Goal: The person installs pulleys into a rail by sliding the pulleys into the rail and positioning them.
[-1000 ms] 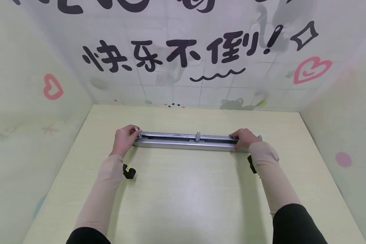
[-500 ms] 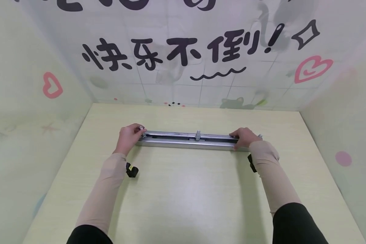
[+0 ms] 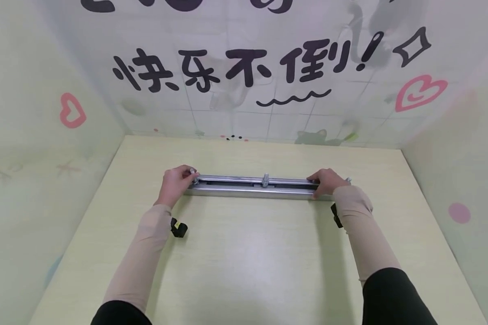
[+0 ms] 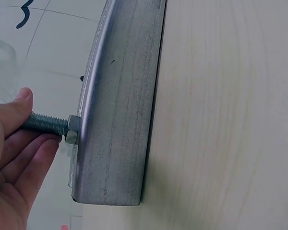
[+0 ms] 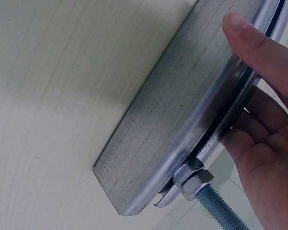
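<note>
A slotted metal channel (image 3: pixel 244 193) lies lengthwise on the table. At its left end, my left hand (image 3: pixel 174 184) pinches an upright threaded bolt (image 4: pixel 47 124) between thumb and fingers. A hex nut (image 4: pixel 72 129) on that bolt meets the channel's lipped side. Toward the other end, my right hand (image 3: pixel 326 181) grips the channel across its slot, thumb on the near wall and fingers on the far lip. Beyond it a bolt with nuts (image 5: pixel 194 178) stands at the right end. Another bolt (image 3: pixel 265 179) stands upright near the middle of the slot.
The pale wooden table (image 3: pixel 244 262) reaches back to a printed wall sheet (image 3: pixel 236 122) with black lettering and pink hearts. Similar light sheets flank it on both sides. Each wrist carries a small black camera (image 3: pixel 180 229).
My left hand has shifted a little to the right with the bolt it pinches, along the channel. The right hand and the middle bolt stay in place; the head view has shifted slightly.
</note>
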`<control>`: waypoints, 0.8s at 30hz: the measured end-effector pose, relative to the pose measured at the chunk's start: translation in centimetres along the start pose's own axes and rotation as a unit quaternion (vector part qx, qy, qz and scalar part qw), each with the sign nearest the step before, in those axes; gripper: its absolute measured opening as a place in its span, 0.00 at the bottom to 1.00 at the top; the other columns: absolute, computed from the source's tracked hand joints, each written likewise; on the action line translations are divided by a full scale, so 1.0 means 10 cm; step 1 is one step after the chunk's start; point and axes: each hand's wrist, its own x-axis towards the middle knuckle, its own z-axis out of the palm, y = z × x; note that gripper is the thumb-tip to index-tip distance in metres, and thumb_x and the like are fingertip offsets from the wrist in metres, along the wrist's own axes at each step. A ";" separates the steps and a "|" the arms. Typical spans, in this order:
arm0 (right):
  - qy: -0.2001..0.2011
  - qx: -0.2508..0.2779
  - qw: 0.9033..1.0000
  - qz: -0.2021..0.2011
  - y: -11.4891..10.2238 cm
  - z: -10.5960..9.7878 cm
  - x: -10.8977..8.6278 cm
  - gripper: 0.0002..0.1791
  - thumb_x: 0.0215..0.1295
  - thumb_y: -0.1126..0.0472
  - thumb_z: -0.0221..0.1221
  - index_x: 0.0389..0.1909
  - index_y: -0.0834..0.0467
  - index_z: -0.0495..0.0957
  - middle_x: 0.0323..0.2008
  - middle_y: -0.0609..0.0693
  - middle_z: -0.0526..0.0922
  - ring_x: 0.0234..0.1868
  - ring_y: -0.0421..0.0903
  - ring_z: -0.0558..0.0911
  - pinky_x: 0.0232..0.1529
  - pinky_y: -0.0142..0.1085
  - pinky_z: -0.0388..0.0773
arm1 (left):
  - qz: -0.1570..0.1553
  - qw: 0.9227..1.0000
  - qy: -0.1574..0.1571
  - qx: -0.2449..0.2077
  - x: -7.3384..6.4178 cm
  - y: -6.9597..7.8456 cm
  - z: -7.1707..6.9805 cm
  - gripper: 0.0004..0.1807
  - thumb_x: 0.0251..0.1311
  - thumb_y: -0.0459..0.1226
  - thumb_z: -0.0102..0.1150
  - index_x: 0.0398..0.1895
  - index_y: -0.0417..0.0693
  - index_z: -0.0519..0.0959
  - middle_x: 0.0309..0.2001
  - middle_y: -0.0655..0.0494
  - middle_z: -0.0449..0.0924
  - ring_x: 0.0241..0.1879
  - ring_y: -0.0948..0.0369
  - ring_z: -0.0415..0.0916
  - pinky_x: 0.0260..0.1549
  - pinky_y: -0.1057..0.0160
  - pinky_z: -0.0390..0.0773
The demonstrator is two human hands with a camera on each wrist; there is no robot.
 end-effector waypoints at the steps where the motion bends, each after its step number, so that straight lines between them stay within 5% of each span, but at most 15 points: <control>1: -0.001 -0.001 1.000 0.000 0.00 0.00 0.00 0.35 0.39 0.65 0.69 0.55 0.63 0.72 0.54 0.64 0.73 0.55 0.61 0.70 0.58 0.51 0.66 | -0.001 1.000 -0.001 -0.002 0.00 0.00 0.01 0.12 0.58 0.38 0.58 0.39 0.37 0.79 0.35 0.43 0.82 0.35 0.54 0.79 0.34 0.58 0.80; 10: -0.009 -0.004 1.000 -0.009 -0.02 0.02 -0.03 0.35 0.44 0.65 0.68 0.57 0.64 0.69 0.56 0.65 0.71 0.57 0.62 0.68 0.59 0.53 0.64 | -0.013 1.000 0.007 -0.016 -0.05 -0.04 0.06 0.13 0.58 0.38 0.57 0.40 0.36 0.77 0.37 0.41 0.81 0.37 0.52 0.79 0.36 0.56 0.80; 15: -0.001 -0.042 0.999 -0.031 -0.01 0.05 -0.09 0.36 0.49 0.63 0.65 0.60 0.66 0.65 0.57 0.67 0.68 0.58 0.64 0.66 0.59 0.56 0.61 | -0.016 0.999 -0.028 -0.029 -0.06 -0.02 0.03 0.21 0.59 0.41 0.57 0.49 0.33 0.72 0.45 0.37 0.77 0.46 0.47 0.76 0.45 0.53 0.77; 20: 0.036 -0.041 0.997 -0.058 -0.01 0.15 -0.26 0.42 0.53 0.59 0.63 0.66 0.66 0.53 0.65 0.70 0.53 0.65 0.67 0.53 0.64 0.59 0.48 | -0.006 0.999 -0.047 -0.007 -0.17 0.03 -0.09 0.36 0.59 0.49 0.55 0.63 0.35 0.59 0.61 0.36 0.62 0.61 0.43 0.60 0.57 0.45 0.63; 24: 0.110 -0.055 0.990 -0.062 -0.05 0.23 -0.49 0.45 0.55 0.49 0.60 0.68 0.63 0.50 0.67 0.68 0.45 0.67 0.66 0.47 0.62 0.63 0.42 | 0.041 0.996 -0.024 0.076 -0.35 0.05 -0.14 0.43 0.56 0.55 0.54 0.67 0.40 0.53 0.68 0.36 0.48 0.67 0.40 0.42 0.59 0.37 0.53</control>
